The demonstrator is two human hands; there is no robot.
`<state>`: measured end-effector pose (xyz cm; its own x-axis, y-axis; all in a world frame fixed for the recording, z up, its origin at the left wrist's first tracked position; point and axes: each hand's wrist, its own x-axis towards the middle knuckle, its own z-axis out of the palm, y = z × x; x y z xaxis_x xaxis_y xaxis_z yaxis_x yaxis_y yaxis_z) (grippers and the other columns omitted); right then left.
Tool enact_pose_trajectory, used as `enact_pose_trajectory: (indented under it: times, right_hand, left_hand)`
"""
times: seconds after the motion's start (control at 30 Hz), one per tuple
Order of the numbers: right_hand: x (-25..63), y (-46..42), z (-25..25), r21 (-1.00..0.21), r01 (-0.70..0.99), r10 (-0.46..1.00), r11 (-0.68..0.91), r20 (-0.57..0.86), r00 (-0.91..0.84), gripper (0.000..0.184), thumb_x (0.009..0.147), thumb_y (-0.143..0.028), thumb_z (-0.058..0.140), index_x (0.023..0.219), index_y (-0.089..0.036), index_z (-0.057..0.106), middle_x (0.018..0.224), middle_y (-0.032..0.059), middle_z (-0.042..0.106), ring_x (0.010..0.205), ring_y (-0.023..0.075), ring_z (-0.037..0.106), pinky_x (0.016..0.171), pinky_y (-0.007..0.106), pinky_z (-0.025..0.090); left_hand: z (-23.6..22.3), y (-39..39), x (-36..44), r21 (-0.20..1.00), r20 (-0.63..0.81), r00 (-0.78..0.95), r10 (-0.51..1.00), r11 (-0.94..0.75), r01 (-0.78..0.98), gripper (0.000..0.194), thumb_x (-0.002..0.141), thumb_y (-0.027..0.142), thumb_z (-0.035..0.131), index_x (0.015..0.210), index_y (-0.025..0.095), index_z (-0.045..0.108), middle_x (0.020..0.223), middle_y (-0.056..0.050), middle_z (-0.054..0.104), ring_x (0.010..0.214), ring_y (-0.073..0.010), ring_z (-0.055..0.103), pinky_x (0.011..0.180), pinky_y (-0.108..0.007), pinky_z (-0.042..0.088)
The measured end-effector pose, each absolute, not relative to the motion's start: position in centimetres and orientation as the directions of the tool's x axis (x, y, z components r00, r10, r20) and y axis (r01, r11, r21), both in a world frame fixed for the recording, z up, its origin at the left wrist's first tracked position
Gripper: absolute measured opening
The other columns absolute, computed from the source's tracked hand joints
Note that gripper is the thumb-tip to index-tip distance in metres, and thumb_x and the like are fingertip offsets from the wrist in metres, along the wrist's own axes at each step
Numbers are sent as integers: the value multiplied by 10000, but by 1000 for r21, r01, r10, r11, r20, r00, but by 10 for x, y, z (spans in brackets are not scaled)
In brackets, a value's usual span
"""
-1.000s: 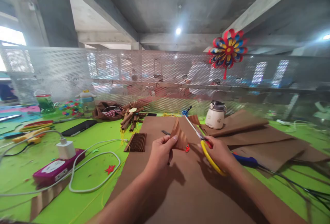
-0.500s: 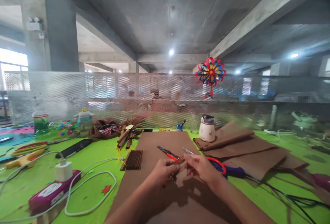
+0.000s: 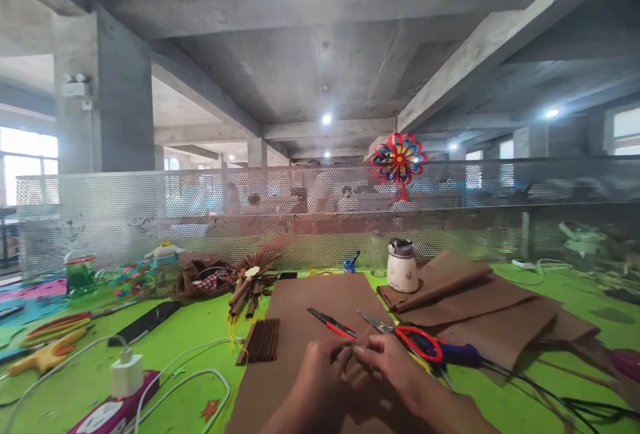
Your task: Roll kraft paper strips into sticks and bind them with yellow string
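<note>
A small strip of pleated brown paper (image 3: pixel 356 366) is pinched between my two hands, low over a large brown paper sheet (image 3: pixel 320 294). My left hand (image 3: pixel 319 374) closes on its left side, and my right hand (image 3: pixel 395 362) grips its right side with the fingertips. Much of the strip is hidden by the fingers. Just beyond my right hand lie the scissors (image 3: pixel 419 343), their blades pointing away to the left. A red and black utility knife (image 3: pixel 333 323) rests on the sheet beyond my left hand. Pleated brown paper (image 3: pixel 262 341) sits at the sheet's left edge.
Brown paper sheets (image 3: pixel 510 321) and a blue-handled tool with a cord (image 3: pixel 463 354) lie to the right. A cream bottle (image 3: pixel 403 273) stands behind. On the left are a purple power strip (image 3: pixel 113 411), a white cable, a phone (image 3: pixel 145 322) and pliers. Perforated screen behind.
My right hand has let go of the scissors, which now lie on the table, and has joined my left hand on the brown paper. The view has tilted upward.
</note>
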<state>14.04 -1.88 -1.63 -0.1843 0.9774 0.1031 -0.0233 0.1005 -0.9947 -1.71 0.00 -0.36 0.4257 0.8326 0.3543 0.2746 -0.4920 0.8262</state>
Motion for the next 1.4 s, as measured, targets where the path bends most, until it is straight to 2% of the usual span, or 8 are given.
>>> enact_pose_trajectory:
  times: [0.17,0.33,0.47,0.6,0.93,1.03,1.2,1.4]
  right_hand:
    - [141,-24,-12,-989,-45,978,142,148,-149,347,677,-478,683,679,-138,611,582,-21,521,543,102,474,524,219,355]
    - [139,-23,-15,-990,-77,974,122,134,-182,326,699,-445,670,737,-124,626,605,-11,551,554,105,491,548,228,361]
    - [137,-25,-13,-988,-61,974,140,148,-170,310,711,-417,658,720,-109,622,602,-8,554,543,97,486,525,217,336]
    - [137,-27,-11,-986,-125,973,107,129,-190,277,693,-382,666,730,-110,623,626,4,586,548,102,510,534,220,351]
    - [140,-27,-7,-980,-196,976,43,83,-201,277,685,-396,675,720,-130,608,628,-5,580,552,100,513,522,206,347]
    - [140,-28,-9,-987,-123,970,100,124,-210,298,705,-426,652,718,-132,602,630,-6,573,555,103,493,532,217,350]
    - [138,-26,-14,-969,121,975,215,206,-80,297,718,-419,619,637,-136,587,562,-21,515,541,107,431,506,222,311]
    - [135,-31,-8,-965,146,976,217,213,-48,290,707,-414,616,600,-153,553,532,-29,485,524,106,404,487,228,288]
  left_hand:
    - [1,-3,-13,894,256,484,837,-396,212,333,758,389,525,694,113,699,654,-50,641,669,-181,536,605,-243,391]
    - [-4,1,-8,962,155,442,884,-236,134,326,688,406,579,692,99,691,616,-33,621,615,-167,536,596,-254,396]
    - [-3,1,-9,972,146,458,877,-213,100,344,680,427,591,652,97,687,600,-36,611,595,-159,517,573,-257,385]
    - [-1,10,-16,979,153,385,910,-193,65,362,563,438,704,654,87,685,576,-26,598,587,-143,502,607,-263,376]
    - [-6,21,-23,996,6,441,897,-47,82,436,514,541,715,626,138,592,480,41,444,433,-73,334,449,-208,214]
    - [-5,18,-20,984,68,426,902,-130,119,349,593,477,655,649,138,594,487,40,441,451,-80,329,460,-210,224]
    - [-4,8,-14,932,187,407,894,-292,215,245,674,362,586,609,129,624,557,-3,529,577,-124,431,535,-218,300]
    - [-2,2,-11,843,230,424,876,-397,363,275,732,340,535,602,124,645,559,-19,559,629,-159,489,547,-213,330]
